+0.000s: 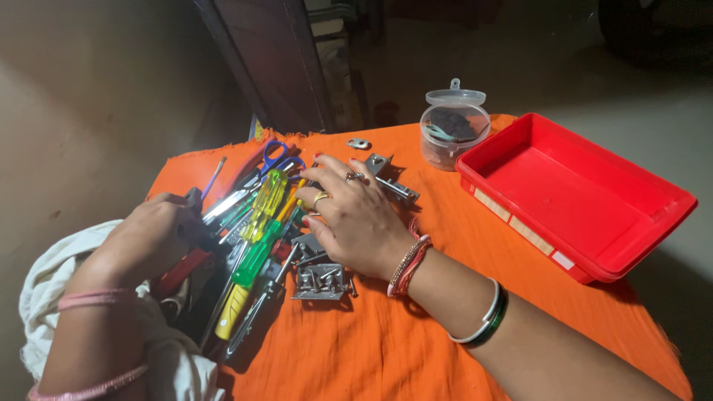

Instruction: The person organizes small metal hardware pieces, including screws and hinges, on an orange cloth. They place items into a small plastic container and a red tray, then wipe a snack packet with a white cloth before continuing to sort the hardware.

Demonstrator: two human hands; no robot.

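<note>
Dim light and overlap blur much of the tool pile point(249, 238), and the left hand point(152, 238) hides what its curled fingers close on at the pile's left edge; I cannot tell the object. The right hand point(353, 212) lies flat, fingers spread, over the screwdrivers point(260, 223) and metal hinges point(321, 281). The screwdrivers run lengthwise from near-left to far-right, beside blue-handled scissors point(276, 154). The orange-clothed counter point(386, 349) is bare near its front edge; a red tray point(575, 197) and lidded clear tub point(453, 134) sit right.
</note>
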